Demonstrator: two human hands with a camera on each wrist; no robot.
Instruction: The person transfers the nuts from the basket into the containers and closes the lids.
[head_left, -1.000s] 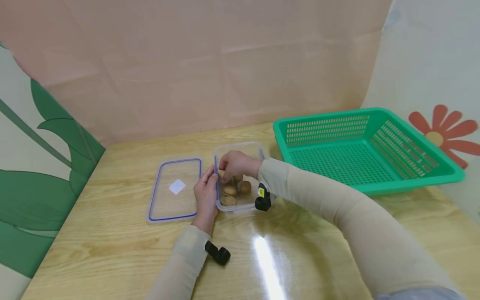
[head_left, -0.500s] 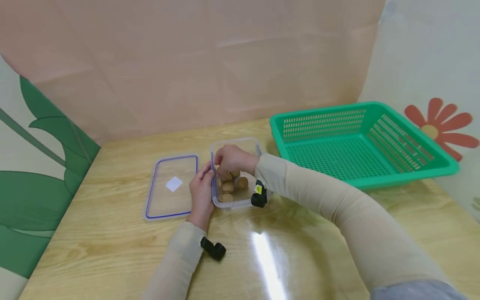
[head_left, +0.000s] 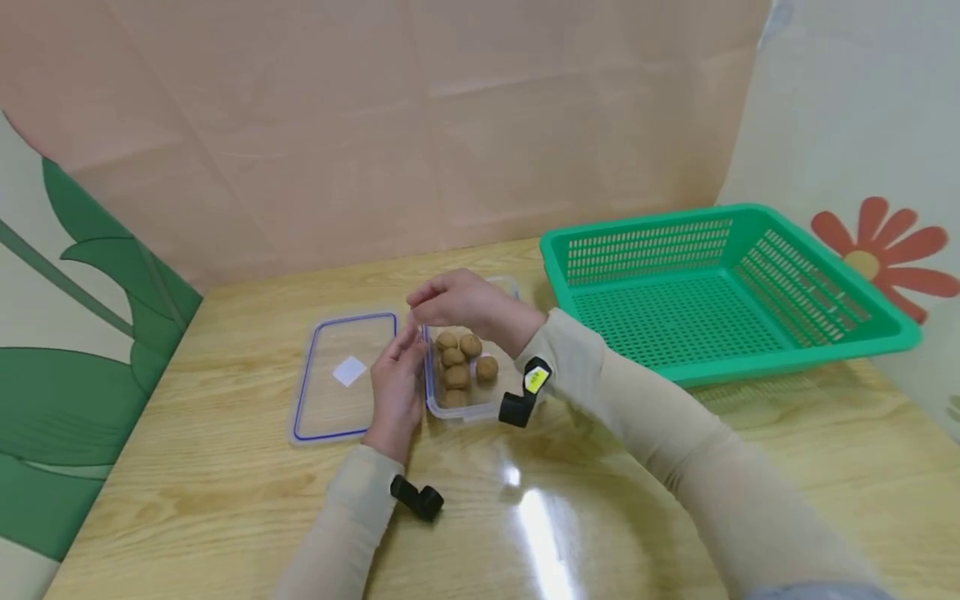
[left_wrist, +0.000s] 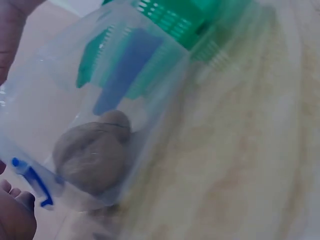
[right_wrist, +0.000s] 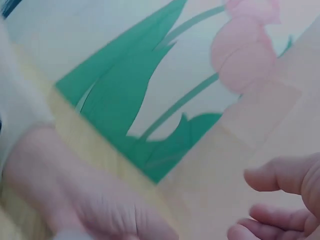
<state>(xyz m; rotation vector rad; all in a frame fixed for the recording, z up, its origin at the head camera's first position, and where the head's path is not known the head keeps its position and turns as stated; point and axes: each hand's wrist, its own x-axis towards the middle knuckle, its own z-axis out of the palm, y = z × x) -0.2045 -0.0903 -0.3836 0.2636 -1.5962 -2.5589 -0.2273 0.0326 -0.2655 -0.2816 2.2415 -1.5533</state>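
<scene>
Several brown walnuts (head_left: 455, 377) lie in a clear plastic box (head_left: 472, 412), most of them lined up along its left side. My left hand (head_left: 394, 387) is beside the box's left wall, its fingers extended; whether they touch the wall cannot be told. Above the far left corner of the box hovers my right hand (head_left: 468, 307), fingers loosely bent and holding nothing visible. The right wrist view catches its thumb and fingers (right_wrist: 280, 175) apart from each other. Through the box wall in the left wrist view, walnuts (left_wrist: 92, 155) show blurred.
Left of the box lies its clear lid (head_left: 352, 412) with a blue seal and a white label (head_left: 349, 371). A large green plastic basket (head_left: 675, 300) stands to the right on the wooden table (head_left: 225, 500). A pink backdrop (head_left: 315, 150) rises behind.
My right hand has lifted out of the box, away from the walnuts, and its fingers have loosened. My left hand has shifted slightly left, away from the box wall.
</scene>
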